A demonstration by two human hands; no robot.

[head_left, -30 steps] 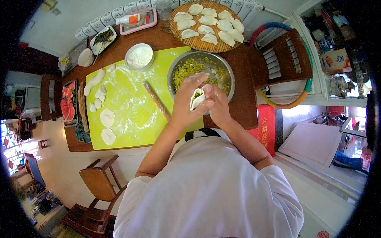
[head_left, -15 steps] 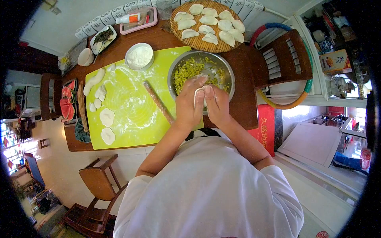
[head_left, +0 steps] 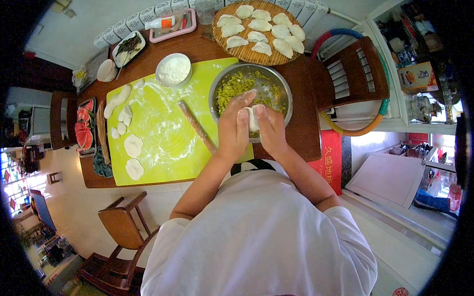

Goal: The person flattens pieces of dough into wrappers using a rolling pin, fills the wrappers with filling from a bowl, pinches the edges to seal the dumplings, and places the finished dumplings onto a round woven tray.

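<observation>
My left hand (head_left: pixel 234 124) and my right hand (head_left: pixel 270 129) are closed round a white dumpling (head_left: pixel 254 120), which shows between the two thumbs. Both hands are over the near edge of a steel bowl (head_left: pixel 288 98) of chopped yellow-green filling (head_left: pixel 234 89). Most of the dumpling is hidden by the fingers. Left of my left hand, a floury rolling pin (head_left: pixel 197 127) lies slantwise on the yellow-green mat (head_left: pixel 163 158). Two flat dough wrappers (head_left: pixel 134 169), small dough pieces (head_left: pixel 122 128) and a dough roll (head_left: pixel 117 101) lie along the mat's left side.
A round woven tray (head_left: pixel 217 29) with several dumplings stands behind the bowl. A bowl of flour (head_left: pixel 174 69) is at the mat's back edge. Farther left are watermelon slices (head_left: pixel 84 129), a white plate (head_left: pixel 138 49) and a pink-rimmed tray (head_left: pixel 191 24). A chair (head_left: pixel 353 74) stands at the right.
My thumbs have moved apart from each other, and more of the white dumpling shows between them. Both hands stay over the bowl's near edge.
</observation>
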